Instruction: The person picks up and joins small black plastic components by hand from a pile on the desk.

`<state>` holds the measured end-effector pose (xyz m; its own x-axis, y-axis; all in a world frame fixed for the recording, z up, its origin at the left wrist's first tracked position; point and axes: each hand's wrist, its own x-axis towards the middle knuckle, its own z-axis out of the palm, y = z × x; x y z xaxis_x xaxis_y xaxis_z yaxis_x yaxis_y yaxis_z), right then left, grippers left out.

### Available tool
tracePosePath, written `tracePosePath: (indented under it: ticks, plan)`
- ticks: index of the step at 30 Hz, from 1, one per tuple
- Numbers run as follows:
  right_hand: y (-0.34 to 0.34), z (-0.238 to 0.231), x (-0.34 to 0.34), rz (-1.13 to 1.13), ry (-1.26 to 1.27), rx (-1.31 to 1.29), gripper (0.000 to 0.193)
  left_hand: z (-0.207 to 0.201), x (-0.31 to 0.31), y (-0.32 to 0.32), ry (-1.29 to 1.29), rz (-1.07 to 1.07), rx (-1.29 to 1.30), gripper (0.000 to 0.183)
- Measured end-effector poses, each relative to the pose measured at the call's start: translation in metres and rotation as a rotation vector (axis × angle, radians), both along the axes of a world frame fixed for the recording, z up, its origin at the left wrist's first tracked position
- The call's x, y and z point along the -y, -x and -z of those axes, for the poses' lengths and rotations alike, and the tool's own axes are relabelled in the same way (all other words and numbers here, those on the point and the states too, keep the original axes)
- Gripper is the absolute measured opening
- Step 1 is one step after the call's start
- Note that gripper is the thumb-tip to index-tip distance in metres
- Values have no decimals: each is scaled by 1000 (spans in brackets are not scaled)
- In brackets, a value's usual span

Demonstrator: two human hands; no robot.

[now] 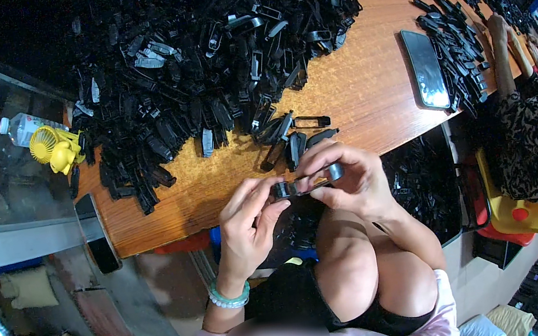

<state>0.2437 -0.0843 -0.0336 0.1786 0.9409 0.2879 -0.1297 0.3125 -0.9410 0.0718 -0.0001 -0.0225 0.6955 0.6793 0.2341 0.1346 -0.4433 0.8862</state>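
A small black plastic piece, long and narrow with a frame-like outline, is held between both hands just off the table's front edge. My left hand pinches its left end between thumb and fingers. Around the other end close the fingers of my right hand, and a rounded shiny tip shows beyond them. Just past my fingertips, several similar black pieces lie loose on the wooden table. The exact kind of the piece cannot be made out.
A big heap of black plastic pieces covers the table's far left. At right lie a phone and another pile. A yellow fan and a bottle stand at left. A co-worker sits at right.
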Motion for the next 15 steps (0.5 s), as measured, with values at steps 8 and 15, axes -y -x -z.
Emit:
tracePosePath:
  ticks: [8, 15]
  plan:
    - [-1, -4, 6, 8, 107, 247, 30, -7, 0, -1, -104, 13, 37, 28]
    - [5, -2, 7, -6, 73, 424, 31, -12, -2, 2, -159, 23, -1, 27]
